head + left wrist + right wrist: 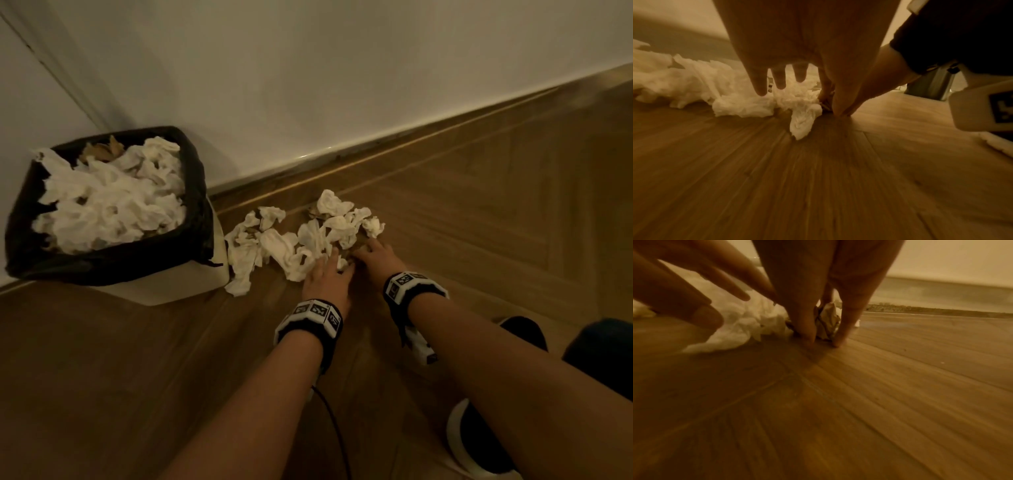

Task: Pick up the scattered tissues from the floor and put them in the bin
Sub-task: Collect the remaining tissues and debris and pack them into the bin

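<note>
Several crumpled white tissues (308,236) lie scattered on the wooden floor, right of a white bin (191,284) with a black liner, heaped with tissues. My left hand (334,263) hovers at the pile's near edge, fingers (760,91) straight and spread over a white tissue (744,105), thumb tip on the floor. My right hand (363,251) is just to its right. In the right wrist view its thumb and a finger touch the floor on either side of a crumpled brownish tissue (827,321) and pinch it (822,340).
The white wall and baseboard (342,150) run close behind the pile. A dark knee (603,346) and a black-and-white shoe (479,445) are at the lower right. A thin black cable (335,428) hangs under my left forearm. Bare floor spreads in front.
</note>
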